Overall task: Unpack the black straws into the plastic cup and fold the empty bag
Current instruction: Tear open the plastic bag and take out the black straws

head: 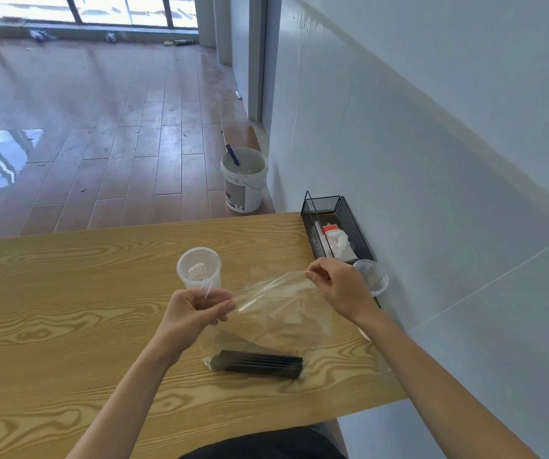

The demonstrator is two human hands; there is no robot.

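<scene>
Straws point(259, 363) lay low in the bag point(276, 313) at frame centre; our left hand point(197, 309) and right hand point(339, 286) fingers pinched its mouth apart to open it.

Glossy clear plastic bag point(276, 303); matt wood-grain table point(67, 309).

A wood-grain table point(67, 309) is carrying a plastic cup point(199, 268), black straws point(261, 363), a mesh tray point(334, 226) — and a small clear cup point(374, 276).
</scene>
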